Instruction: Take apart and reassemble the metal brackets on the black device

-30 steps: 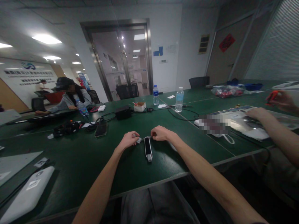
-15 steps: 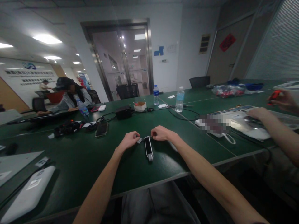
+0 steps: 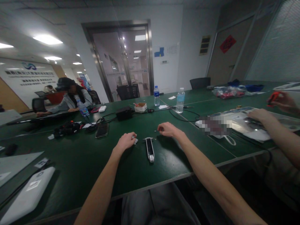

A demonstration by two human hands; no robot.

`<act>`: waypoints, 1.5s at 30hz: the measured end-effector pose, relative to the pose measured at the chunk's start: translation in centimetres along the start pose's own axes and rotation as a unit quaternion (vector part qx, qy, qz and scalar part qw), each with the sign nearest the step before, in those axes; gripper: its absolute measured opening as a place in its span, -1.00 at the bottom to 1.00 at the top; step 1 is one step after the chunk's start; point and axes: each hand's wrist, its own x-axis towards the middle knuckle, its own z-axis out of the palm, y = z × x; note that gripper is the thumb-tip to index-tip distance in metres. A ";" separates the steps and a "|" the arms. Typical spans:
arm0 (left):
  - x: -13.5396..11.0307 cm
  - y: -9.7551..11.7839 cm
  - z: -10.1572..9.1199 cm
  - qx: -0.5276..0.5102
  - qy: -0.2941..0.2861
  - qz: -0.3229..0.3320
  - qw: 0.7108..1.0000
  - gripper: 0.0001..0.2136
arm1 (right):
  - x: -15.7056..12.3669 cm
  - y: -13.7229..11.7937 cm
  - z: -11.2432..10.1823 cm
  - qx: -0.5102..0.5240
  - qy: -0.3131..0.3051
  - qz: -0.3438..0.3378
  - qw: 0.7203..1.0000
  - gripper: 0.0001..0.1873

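On the green table lies a narrow device with a white frame and a dark panel, a thin crossbar at its far end. To its left, my left hand is closed on a small crumpled whitish see-through piece, perhaps a small plastic bag. My right hand rests right of the device's far end, fingers curled down and together; anything between them is hidden. Just left of its fingertips lies a tiny pale ring-like part. Neither hand touches the device.
Ahead stand two water bottles, a small open box and a black box with cables. A dark phone-like slab lies left; a white power bank sits near left. At right, a co-worker's hands work over a clear bag.
My right hand has moved away from the crossbar to the right and slightly forward. My left hand has drawn a little left with the whitish piece. The tiny ring-like part now shows.
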 end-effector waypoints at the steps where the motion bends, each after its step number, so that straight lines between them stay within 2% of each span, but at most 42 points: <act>1: 0.0 -0.1 0.0 0.010 0.001 -0.003 1.000 -0.73 | 0.0 0.1 0.1 0.000 -0.003 -0.004 1.000 -0.76; 6: 0.0 -0.4 0.2 0.058 0.010 -0.011 0.998 -0.74 | 0.2 -0.3 0.8 0.010 -0.010 -0.050 0.999 -0.70; 11: -0.2 -0.4 0.3 0.078 0.027 0.006 0.997 -0.78 | 0.2 -2.2 2.0 0.062 -0.040 -0.130 0.989 -0.58; 16: -0.3 -0.2 0.3 0.080 0.031 0.007 0.996 -0.80 | 0.6 -3.3 3.1 0.056 -0.037 -0.156 0.985 -0.64; 20: -0.1 -0.3 0.4 0.082 0.027 0.006 0.996 -0.80 | 1.2 -2.8 3.4 0.038 -0.036 -0.141 0.989 -0.78; 23: -0.1 -0.4 0.5 0.077 0.026 0.010 0.997 -0.79 | 1.3 -2.3 3.0 0.035 -0.057 -0.111 0.992 -0.83; 27: 0.0 -0.6 0.6 0.070 0.027 0.010 0.997 -0.79 | 0.8 -1.9 2.0 0.053 -0.090 -0.062 0.993 -0.84; 31: 0.1 -0.7 0.6 0.067 0.025 0.009 0.997 -0.78 | 0.3 -1.3 1.1 0.047 -0.089 -0.022 0.995 -0.83; 38: 0.1 -0.7 0.4 0.074 0.038 0.011 0.996 -0.77 | -0.1 0.2 0.4 0.072 -0.092 0.000 0.993 -0.84; 45: -0.1 -0.2 0.4 0.080 0.064 0.009 0.995 -0.78 | -0.2 -0.2 0.2 0.060 -0.110 0.022 0.992 -0.86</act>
